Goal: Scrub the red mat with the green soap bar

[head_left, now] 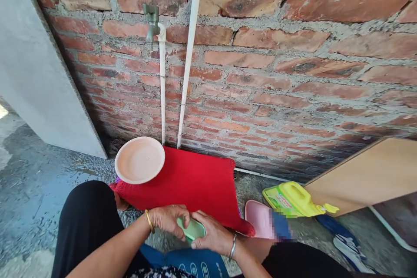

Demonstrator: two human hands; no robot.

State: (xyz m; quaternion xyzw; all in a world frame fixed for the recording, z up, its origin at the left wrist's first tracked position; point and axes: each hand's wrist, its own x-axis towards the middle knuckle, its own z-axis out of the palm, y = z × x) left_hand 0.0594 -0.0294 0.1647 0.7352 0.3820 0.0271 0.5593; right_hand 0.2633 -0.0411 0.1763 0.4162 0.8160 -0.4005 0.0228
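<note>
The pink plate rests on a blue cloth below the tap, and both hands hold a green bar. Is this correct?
Not quite. The head view shows the cloth is red, not blue. The rest stands: the pink plate rests on it below the tap, and the left hand and right hand hold the green bar.

- The yellow plastic jug (298, 199) lying on its side bears a green label, its print too small to read.
- Pale rounded marks on the blue fabric (195, 267) stay illegible.
</note>
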